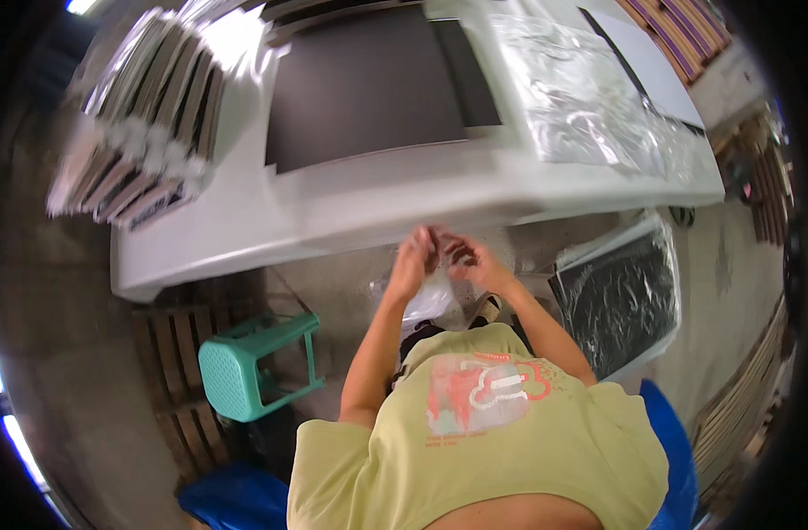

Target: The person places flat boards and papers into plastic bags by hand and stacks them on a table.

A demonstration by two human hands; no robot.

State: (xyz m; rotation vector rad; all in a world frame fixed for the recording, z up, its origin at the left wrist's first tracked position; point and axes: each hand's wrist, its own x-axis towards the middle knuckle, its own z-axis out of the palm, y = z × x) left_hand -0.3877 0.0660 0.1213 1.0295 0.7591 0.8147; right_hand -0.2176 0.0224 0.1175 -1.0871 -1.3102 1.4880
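Note:
My left hand (413, 261) and my right hand (476, 263) are close together in front of my chest, just off the near edge of the white-covered table (218, 256). Motion blurs both. The left hand's fingers are bent and partly hidden, and I cannot make out anything in them. On the right hand the fingers are curved and apart, with nothing visible between them. Below the hands, pale clear plastic (430, 299) shows near my feet. Beyond them on the table lie dark flat panels (364, 93), one overlapping another.
Wrapped panels (147, 124) stand in a stack at the table's left. Clear plastic film (576, 97) covers the right part. A green stool (231, 380) lies tipped beside a wooden pallet (178, 344). At my right a plastic-wrapped black panel (620, 296) rests low by the table.

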